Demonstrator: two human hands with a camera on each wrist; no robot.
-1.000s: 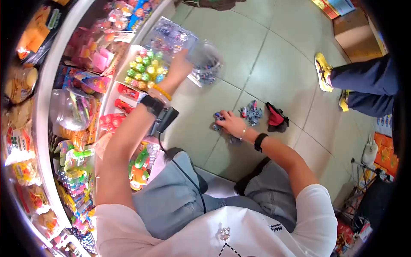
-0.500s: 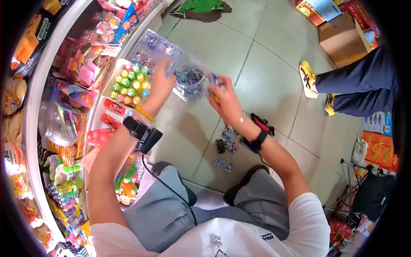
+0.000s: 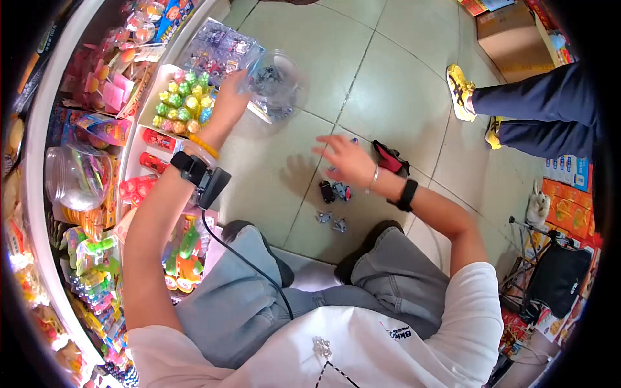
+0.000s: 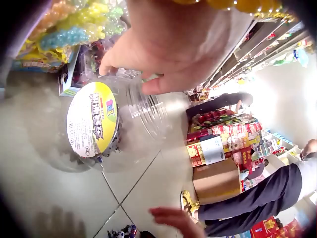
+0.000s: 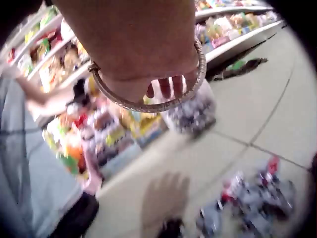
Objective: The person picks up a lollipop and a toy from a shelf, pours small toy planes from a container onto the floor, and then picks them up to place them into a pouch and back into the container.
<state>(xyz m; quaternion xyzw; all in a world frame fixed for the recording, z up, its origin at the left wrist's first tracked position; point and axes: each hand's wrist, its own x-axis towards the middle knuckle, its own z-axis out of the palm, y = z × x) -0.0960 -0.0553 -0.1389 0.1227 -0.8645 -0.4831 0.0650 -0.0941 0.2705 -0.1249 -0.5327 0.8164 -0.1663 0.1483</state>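
A clear plastic jar (image 3: 279,59) with small grey toy vehicles inside stands tilted by the shelf. My left hand (image 3: 231,97) grips it near its mouth. The left wrist view shows my thumb and fingers at the threaded neck (image 4: 148,111) and a yellow-and-white label (image 4: 94,119) on the jar. My right hand (image 3: 349,160) hovers over the floor with its fingers spread and nothing held. Below and beside it lie loose toy vehicles (image 3: 339,191), with a couple more toys (image 3: 331,221) nearer my feet. The right wrist view shows this pile (image 5: 252,203) blurred.
Left of the jar are a box of purple-toned packets (image 3: 217,48) and a tray of bumpy yellow and green candies (image 3: 184,103). A red-and-black cloth item (image 3: 391,158) lies behind my right hand. Another person's yellow shoe (image 3: 460,90) and a cardboard box (image 3: 517,42) are at right.
My right hand picked toys off the floor, carried them to the jar's mouth and came back without them. My left hand kept hold of the jar throughout.
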